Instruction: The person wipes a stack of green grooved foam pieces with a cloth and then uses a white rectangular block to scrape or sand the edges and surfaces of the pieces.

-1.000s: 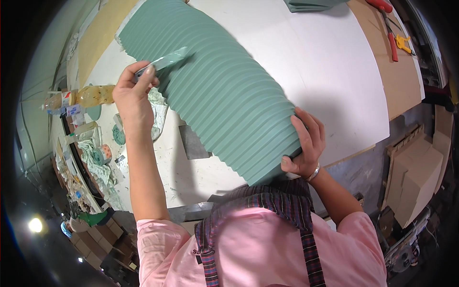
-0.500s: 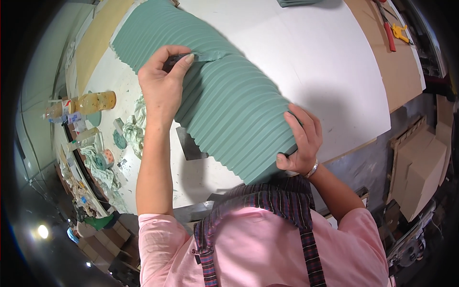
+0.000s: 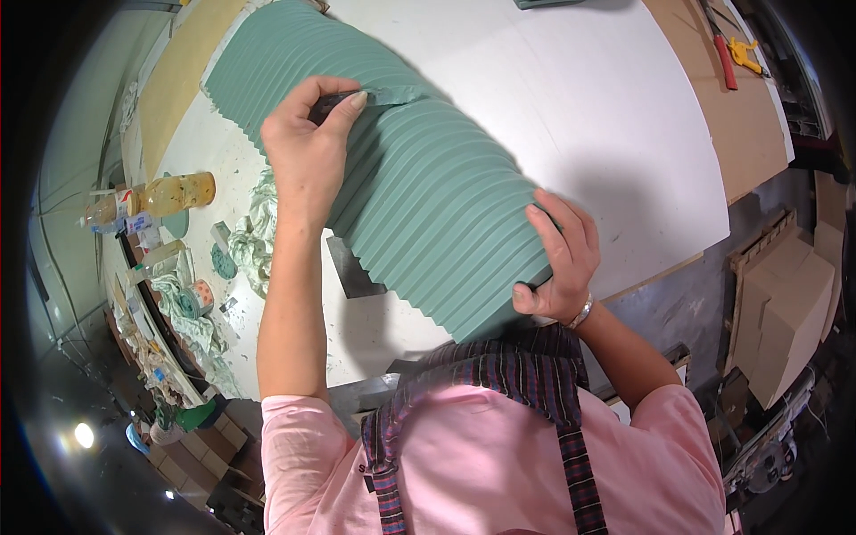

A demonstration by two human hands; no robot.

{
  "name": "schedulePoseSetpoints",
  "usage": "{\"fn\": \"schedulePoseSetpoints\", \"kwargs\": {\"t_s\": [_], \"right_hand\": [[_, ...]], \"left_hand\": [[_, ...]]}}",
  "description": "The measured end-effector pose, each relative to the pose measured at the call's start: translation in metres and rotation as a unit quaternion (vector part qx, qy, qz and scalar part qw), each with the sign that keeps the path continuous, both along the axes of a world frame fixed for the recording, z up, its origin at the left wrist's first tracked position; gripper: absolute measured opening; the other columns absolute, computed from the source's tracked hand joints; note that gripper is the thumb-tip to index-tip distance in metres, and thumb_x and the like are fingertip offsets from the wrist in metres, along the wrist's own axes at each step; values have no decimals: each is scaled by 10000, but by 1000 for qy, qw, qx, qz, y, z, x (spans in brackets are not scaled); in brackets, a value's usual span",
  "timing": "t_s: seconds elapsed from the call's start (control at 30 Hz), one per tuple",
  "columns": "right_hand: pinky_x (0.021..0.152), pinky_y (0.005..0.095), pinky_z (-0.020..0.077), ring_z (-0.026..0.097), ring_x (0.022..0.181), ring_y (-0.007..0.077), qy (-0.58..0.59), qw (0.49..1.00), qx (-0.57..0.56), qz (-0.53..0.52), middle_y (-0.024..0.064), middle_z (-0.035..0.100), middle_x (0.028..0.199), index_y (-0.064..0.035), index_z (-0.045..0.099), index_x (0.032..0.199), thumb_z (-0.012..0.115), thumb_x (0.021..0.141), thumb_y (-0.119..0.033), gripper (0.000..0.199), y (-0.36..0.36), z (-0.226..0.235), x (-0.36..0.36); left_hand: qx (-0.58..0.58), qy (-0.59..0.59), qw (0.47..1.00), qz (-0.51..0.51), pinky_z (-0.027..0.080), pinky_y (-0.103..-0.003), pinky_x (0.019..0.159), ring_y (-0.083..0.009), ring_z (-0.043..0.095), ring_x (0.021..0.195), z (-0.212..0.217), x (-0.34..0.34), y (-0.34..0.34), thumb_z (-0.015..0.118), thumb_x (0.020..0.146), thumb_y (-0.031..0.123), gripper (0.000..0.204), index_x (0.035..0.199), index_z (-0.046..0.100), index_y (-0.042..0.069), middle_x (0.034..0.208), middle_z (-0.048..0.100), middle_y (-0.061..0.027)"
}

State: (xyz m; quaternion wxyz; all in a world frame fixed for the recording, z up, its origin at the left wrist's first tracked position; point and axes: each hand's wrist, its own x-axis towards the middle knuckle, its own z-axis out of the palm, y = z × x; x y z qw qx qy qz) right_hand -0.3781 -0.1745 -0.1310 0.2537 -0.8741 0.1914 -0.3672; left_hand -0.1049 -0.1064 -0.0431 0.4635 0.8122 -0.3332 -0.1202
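A long ribbed green piece (image 3: 437, 196), curved like a half-cylinder, lies diagonally, its near end against my apron. My left hand (image 3: 308, 152) is above its middle, pinching a dark-handled tool (image 3: 330, 105). The tool's flat, thin end, looking green, reaches along one of the ribs; its tip is hard to tell from the surface. My right hand (image 3: 566, 259) grips the near right end of the piece, with fingers over the outer edge and thumb at the end face. The fingers of this hand are partly hidden by the edge.
A white tabletop (image 3: 624, 107) lies beneath. To the left are a bottle of yellowish liquid (image 3: 183, 193), a crumpled cloth (image 3: 257, 236) and a patterned tub (image 3: 198, 299). A red-handled tool (image 3: 724, 61) and a yellow clamp (image 3: 745, 56) lie far right; a cardboard box (image 3: 789, 312) stands at right.
My left hand has shifted slightly to the right with the tool, along the rib. My right hand keeps its grip on the ribbed piece in almost the same spot.
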Motion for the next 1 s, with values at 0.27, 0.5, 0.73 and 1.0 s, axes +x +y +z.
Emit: {"fn": "schedulePoseSetpoints", "kwargs": {"t_s": [0.27, 0.5, 0.73, 1.0], "right_hand": [[867, 432, 458, 599, 1007, 352, -4, 1000, -2, -1, 188, 638, 1172, -12, 644, 1142, 510, 833, -585, 665, 0, 0, 0], [862, 430, 459, 601, 1006, 351, -2, 1000, -2, -2, 189, 639, 1170, -13, 645, 1138, 505, 835, -590, 666, 0, 0, 0], [860, 429, 457, 600, 1010, 347, 0, 1000, 1, -3, 183, 636, 1177, -22, 643, 1142, 510, 831, -590, 660, 0, 0, 0], [864, 425, 455, 597, 1017, 346, 1, 1000, 0, -2, 180, 634, 1181, -26, 638, 1152, 508, 832, -597, 667, 0, -2, 0]], "left_hand": [[9, -1, 1000, -3, 441, -188, 671, -51, 539, 710, 1, -1, -4, 724, 840, 39, 93, 919, 702, -5, 785, 635, 16], [0, 13, 1000, -14, 463, -217, 686, -76, 561, 715, 0, -2, -4, 704, 824, 11, 87, 901, 687, -24, 767, 646, -12], [-30, 26, 999, 33, 430, -196, 650, -59, 529, 692, 1, 11, 18, 716, 836, 25, 103, 930, 701, -13, 774, 625, 11], [-101, 115, 985, 80, 426, -207, 655, -78, 542, 710, 1, 18, 46, 728, 836, 36, 164, 987, 687, -14, 807, 625, -14]]}}
